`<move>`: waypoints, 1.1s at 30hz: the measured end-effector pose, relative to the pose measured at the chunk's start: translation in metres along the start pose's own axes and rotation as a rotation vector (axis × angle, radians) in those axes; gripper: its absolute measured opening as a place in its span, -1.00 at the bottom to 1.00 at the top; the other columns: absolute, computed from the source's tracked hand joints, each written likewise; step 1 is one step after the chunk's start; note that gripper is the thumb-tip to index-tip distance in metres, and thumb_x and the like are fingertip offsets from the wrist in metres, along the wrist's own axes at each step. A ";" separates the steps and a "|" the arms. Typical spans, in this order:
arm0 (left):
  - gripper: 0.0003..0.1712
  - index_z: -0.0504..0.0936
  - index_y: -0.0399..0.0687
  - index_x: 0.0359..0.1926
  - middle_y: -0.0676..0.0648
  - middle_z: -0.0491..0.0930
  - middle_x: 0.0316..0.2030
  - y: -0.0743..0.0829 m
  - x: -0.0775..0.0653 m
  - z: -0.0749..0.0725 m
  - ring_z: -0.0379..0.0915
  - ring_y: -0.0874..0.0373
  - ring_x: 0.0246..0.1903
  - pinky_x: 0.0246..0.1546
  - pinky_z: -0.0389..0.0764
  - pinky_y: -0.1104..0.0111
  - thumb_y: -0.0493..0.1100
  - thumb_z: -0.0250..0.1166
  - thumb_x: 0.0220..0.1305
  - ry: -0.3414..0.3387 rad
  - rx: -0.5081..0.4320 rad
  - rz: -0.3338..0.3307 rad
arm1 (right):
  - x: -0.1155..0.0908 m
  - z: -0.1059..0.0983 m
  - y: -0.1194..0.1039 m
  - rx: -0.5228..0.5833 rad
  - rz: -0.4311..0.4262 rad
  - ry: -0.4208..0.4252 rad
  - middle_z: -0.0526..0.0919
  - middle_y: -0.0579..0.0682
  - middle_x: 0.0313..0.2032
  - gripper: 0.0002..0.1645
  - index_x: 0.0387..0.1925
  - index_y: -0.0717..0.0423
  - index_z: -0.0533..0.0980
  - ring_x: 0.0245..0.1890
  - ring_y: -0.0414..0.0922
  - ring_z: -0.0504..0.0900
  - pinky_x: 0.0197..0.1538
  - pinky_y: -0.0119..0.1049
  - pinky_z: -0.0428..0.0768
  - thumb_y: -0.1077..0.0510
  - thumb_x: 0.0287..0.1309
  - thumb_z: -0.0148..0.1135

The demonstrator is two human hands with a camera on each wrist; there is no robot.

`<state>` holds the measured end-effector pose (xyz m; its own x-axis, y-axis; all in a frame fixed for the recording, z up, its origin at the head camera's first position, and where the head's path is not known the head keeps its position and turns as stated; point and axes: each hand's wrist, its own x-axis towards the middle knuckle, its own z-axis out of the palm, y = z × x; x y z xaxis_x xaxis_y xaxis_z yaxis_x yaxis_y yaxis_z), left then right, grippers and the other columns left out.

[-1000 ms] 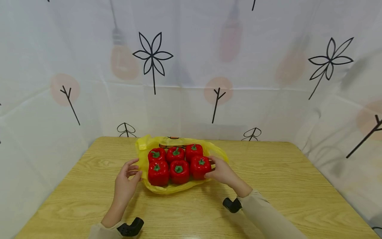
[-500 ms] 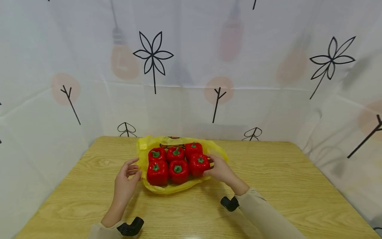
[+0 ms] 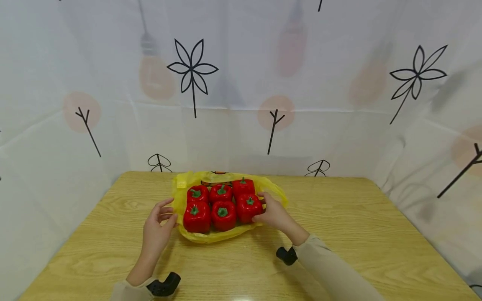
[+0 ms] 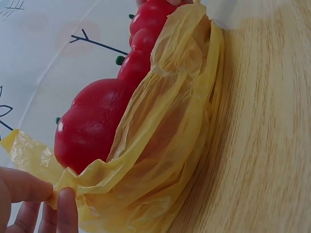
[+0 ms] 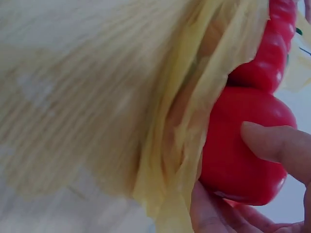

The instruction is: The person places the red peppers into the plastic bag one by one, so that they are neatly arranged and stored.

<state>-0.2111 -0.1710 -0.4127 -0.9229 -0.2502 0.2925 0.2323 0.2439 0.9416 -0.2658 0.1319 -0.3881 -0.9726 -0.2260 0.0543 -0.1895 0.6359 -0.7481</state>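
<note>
Red bell peppers with green stems sit in two rows inside an opened yellow plastic bag. My right hand grips the front right bell pepper. In the right wrist view, the thumb presses on that pepper's side while the other fingers go round its far side, beside the bag's edge. At the bag's left side, my left hand pinches the rim between thumb and fingers, as the left wrist view shows. The lower parts of the peppers are hidden by the yellow film.
The bag lies on a wooden table, near its back edge. Behind and at both sides hangs a pale cloth printed with flowers and twigs. Black wrist devices are worn at both sleeves.
My right hand has moved slightly left with the front right pepper, which sits closer against its neighbours. The front row has shifted a little left. My left hand stays almost still at the bag's rim.
</note>
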 end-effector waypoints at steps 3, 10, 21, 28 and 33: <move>-0.53 0.43 -0.13 0.16 -0.21 0.43 -0.14 0.001 0.000 0.001 0.43 0.08 -0.22 -0.35 0.65 0.34 -0.44 0.18 0.22 -0.002 0.006 0.003 | -0.003 0.001 0.002 0.013 -0.015 0.011 0.45 0.23 0.07 -0.18 0.20 0.37 0.25 -0.07 0.11 0.54 -0.05 -0.07 0.58 0.36 -0.13 0.41; -0.53 0.43 -0.12 0.15 -0.21 0.43 -0.15 0.001 0.001 0.003 0.43 0.09 -0.23 -0.36 0.65 0.34 -0.44 0.18 0.22 0.002 0.023 0.008 | -0.006 -0.004 0.000 0.029 -0.051 0.030 0.39 0.30 0.12 -0.06 0.30 0.35 0.15 -0.04 0.17 0.53 -0.06 -0.06 0.58 0.39 -0.13 0.40; -0.53 0.44 -0.12 0.15 -0.18 0.47 -0.13 0.001 0.006 -0.004 0.42 0.26 -0.25 -0.37 0.65 0.39 -0.40 0.21 0.20 0.023 0.065 -0.005 | -0.018 -0.016 -0.009 0.113 -0.110 0.081 0.38 0.27 0.14 -0.19 0.26 0.28 0.26 0.02 0.19 0.47 0.04 0.04 0.50 0.36 -0.06 0.37; -0.54 0.44 -0.09 0.15 -0.17 0.44 -0.09 0.000 0.004 -0.014 0.42 0.30 -0.23 -0.36 0.66 0.32 -0.33 0.24 0.22 0.008 0.063 -0.020 | -0.029 -0.026 -0.008 0.148 -0.131 0.112 0.41 0.25 0.12 -0.25 0.24 0.24 0.30 0.03 0.21 0.46 0.01 0.01 0.53 0.31 -0.02 0.37; -0.55 0.42 -0.11 0.16 -0.17 0.43 -0.07 -0.002 0.001 -0.024 0.42 0.35 -0.24 -0.36 0.66 0.30 -0.28 0.24 0.24 0.000 0.081 -0.019 | -0.040 -0.031 -0.006 0.188 -0.139 0.126 0.41 0.25 0.10 -0.28 0.22 0.22 0.31 0.02 0.20 0.47 0.06 0.03 0.48 0.31 0.00 0.36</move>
<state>-0.2054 -0.1947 -0.4101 -0.9271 -0.2553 0.2743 0.1889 0.3136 0.9306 -0.2300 0.1599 -0.3653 -0.9502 -0.2008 0.2382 -0.3057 0.4543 -0.8368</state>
